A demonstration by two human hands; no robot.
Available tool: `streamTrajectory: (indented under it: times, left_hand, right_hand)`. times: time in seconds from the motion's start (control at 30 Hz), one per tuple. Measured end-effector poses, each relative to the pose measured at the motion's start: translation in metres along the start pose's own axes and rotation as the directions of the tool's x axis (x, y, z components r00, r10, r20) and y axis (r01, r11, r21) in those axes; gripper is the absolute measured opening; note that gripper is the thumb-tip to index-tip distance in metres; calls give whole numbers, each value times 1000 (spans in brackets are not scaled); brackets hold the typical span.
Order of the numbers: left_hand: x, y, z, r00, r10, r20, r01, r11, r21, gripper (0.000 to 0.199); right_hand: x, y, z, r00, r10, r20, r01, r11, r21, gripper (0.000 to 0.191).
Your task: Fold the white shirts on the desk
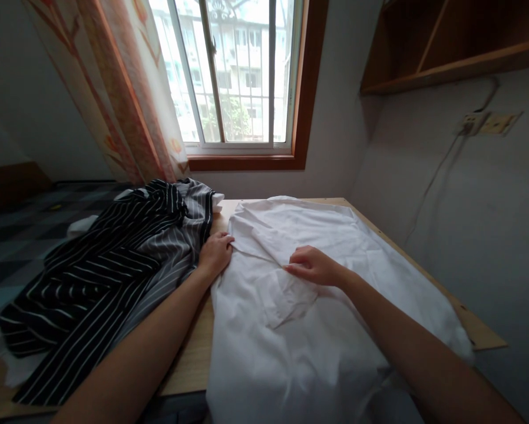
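A white garment (pixel 264 347), which looks like a shirt, lies spread over a wooden table (pixel 480 330), its near end hanging over the front edge. My left hand (pixel 215 252) pinches the garment's left edge between thumb and fingers. Near the middle of the cloth, my right hand (pixel 313 266) is closed on a fold of the same garment. A crease runs between the two hands. Just below my right hand, a loose flap of thin white cloth (pixel 286 297) lies crumpled on top.
Left of my left arm lies a heap of black and grey striped clothing (pixel 101 277) with white cloth showing beneath. Beyond it is a checked bed cover (pixel 8 247). A window (pixel 247 76) with a curtain (pixel 118 88) is behind; a wall shelf (pixel 445 53) and a plugged-in socket (pixel 489 123) are right.
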State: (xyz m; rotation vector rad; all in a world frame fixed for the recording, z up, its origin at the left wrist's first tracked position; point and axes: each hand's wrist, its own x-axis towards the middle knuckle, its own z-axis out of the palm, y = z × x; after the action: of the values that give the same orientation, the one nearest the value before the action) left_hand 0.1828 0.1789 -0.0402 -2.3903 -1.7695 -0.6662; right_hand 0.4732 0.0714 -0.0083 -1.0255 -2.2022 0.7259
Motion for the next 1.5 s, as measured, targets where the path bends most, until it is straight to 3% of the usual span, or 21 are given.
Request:
streamTrajectory:
  times: [0.07, 0.17, 0.27, 0.4, 0.5, 0.6, 0.67, 0.73, 0.83, 0.87, 0.93, 1.03, 1.17, 1.33, 1.5]
  left_hand:
    - [0, 0, 1, 1000, -3, -2, 3, 1000, 0, 34]
    - [1, -1, 1, 1000, 1, -3, -1, 1000, 7, 35]
    - [1, -2, 3, 1000, 1, -6, -1, 1000, 4, 35]
    - [2, -3, 5, 1000, -1, -14, 0, 1000, -18, 36]
    - [3, -3, 5, 1000, -16, -19, 15, 999, -51, 36]
    - [3, -2, 4, 998, -41, -41, 37, 994, -107, 36]
    - [3, -2, 3, 997, -51, -58, 43, 989, -145, 38]
    - [3, -2, 2, 996, -52, -69, 39, 985, -170, 39]
    - [2, -3, 3, 996, -48, -81, 32, 982, -185, 38]
    - [2, -3, 3, 995, -49, -83, 33, 982, -187, 37]
    - [2, -3, 4, 996, -53, -78, 37, 982, -185, 36]
    - [2, -3, 4, 996, -56, -66, 44, 984, -174, 35]
    - [1, -1, 2, 997, -55, -47, 46, 984, -171, 35]
    - [3, -2, 1, 996, -54, -71, 37, 976, -215, 35]
    - [8, -9, 0, 987, -80, -138, 42, 965, -259, 36]
  right_hand:
    - [-3, 0, -5, 996, 80, 44, -90, 948, 305, 40]
    - [-7, 4, -19, 987, 159, 13, -121, 696, 708, 23]
    - [-10, 9, -36, 955, 238, -177, 46, 470, 882, 13]
    - [-18, 17, -61, 809, 375, -453, 341, 329, 881, 33]
    - [-26, 30, -80, 745, 411, -526, 415, 332, 847, 49]
    - [-30, 50, -93, 686, 461, -564, 360, 459, 813, 51]
    - [-31, 62, -95, 621, 534, -573, 238, 569, 787, 46]
    - [-30, 70, -92, 576, 621, -532, -13, 658, 753, 36]
    - [-30, 73, -79, 608, 701, -371, -470, 695, 544, 27]
    - [-31, 73, -75, 641, 708, -297, -575, 699, 425, 29]
    - [-30, 71, -67, 700, 693, -172, -673, 721, 166, 39]
    - [-28, 70, -60, 767, 634, -105, -642, 754, -136, 50]
    - [-23, 68, -52, 831, 555, -41, -541, 786, -299, 47]
    - [-19, 64, -48, 873, 482, -79, -487, 845, -223, 46]
    - [-21, 68, -65, 822, 486, -298, -533, 840, -99, 40]
